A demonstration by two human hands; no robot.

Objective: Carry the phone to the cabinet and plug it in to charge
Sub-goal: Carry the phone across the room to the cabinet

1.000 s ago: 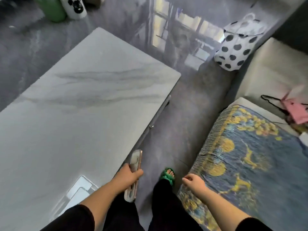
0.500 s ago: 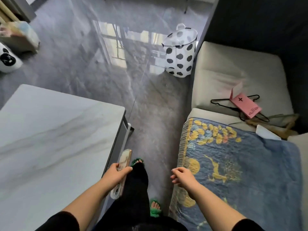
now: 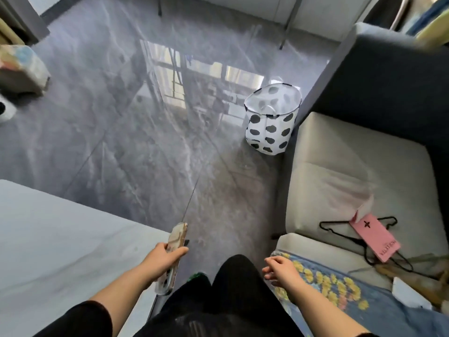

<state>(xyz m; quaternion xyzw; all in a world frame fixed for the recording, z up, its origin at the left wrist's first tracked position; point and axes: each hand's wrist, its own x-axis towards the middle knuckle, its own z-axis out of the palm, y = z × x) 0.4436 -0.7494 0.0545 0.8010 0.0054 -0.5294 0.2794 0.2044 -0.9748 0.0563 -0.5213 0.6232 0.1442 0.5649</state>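
My left hand [image 3: 162, 260] grips the phone [image 3: 177, 239] around its middle; the phone is in a clear case and is held edge-on, its top end pointing away from me over the corner of the marble table [image 3: 60, 244]. Empty, my right hand [image 3: 279, 266] hangs with fingers loosely curled above the edge of the blue and yellow blanket [image 3: 340, 293]. My black-trousered legs and a green slipper [image 3: 198, 276] show between the hands. No charger or socket is in view.
Glossy grey tile floor [image 3: 136, 132] stretches ahead. A white basket with black spots [image 3: 272, 120] stands by the dark sofa's arm [image 3: 379, 83]. On the beige cushion [image 3: 352, 171] lie a black hanger [image 3: 340, 227] and a pink tag [image 3: 374, 237]. A box [image 3: 21, 71] sits far left.
I have walked forward past the table's end, so more open floor and the basket are nearer. The left hand keeps hold of the phone; the right hand stays empty.
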